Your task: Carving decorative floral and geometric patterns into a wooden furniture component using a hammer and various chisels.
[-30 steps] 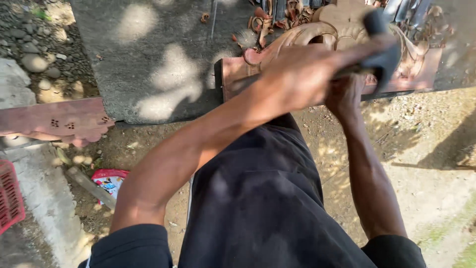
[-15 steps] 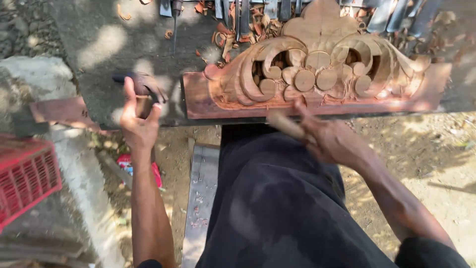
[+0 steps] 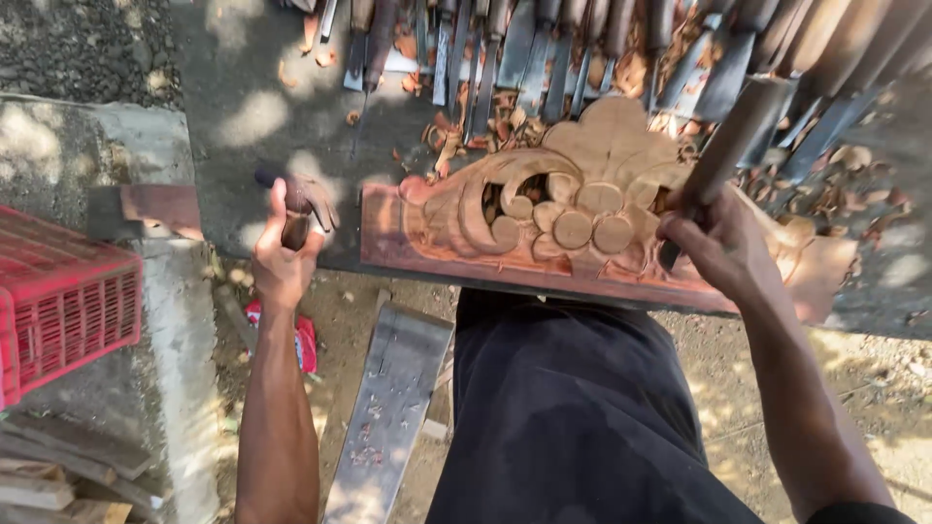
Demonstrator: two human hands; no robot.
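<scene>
A reddish wooden panel (image 3: 505,209) carved with scrolls and round knobs lies at the near edge of a grey workbench (image 3: 252,126). My right hand (image 3: 723,247) is shut on a wood-handled chisel (image 3: 723,155) whose tip rests on the carving's right part. My left hand (image 3: 282,257) is to the left of the panel, gripping a dark wooden mallet (image 3: 296,209) by its handle at the bench edge. My dark trousers (image 3: 573,417) fill the lower middle.
Several chisels (image 3: 544,49) lie in a row along the back of the bench among wood chips (image 3: 447,146). A red plastic crate (image 3: 58,301) stands at the left on concrete. A grey plank (image 3: 388,408) lies on the dirt ground below.
My left hand has kept the mallet at the left bench edge. My right hand has moved up from the panel's front edge onto the carving with the chisel. The view has shifted.
</scene>
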